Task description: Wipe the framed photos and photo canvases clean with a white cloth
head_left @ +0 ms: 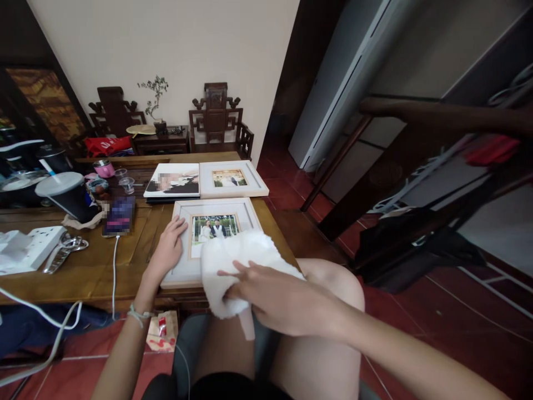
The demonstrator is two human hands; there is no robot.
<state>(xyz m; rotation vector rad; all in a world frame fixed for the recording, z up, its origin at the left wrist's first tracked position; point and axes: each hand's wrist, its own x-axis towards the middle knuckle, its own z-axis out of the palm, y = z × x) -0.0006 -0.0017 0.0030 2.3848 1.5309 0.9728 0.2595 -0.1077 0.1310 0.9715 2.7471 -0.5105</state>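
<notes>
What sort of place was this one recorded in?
Probably a home's sitting room: carved wooden chairs flank a small potted tree, and framed photos lie on the wooden table.

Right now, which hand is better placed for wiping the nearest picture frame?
The right hand, probably: it holds the white cloth over that frame, while the left hand rests on its left side.

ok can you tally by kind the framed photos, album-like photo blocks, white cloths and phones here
Framed photos, one near and one far: 2
Album-like photo block: 1
White cloth: 1
Phone: 1
Total: 5
</notes>
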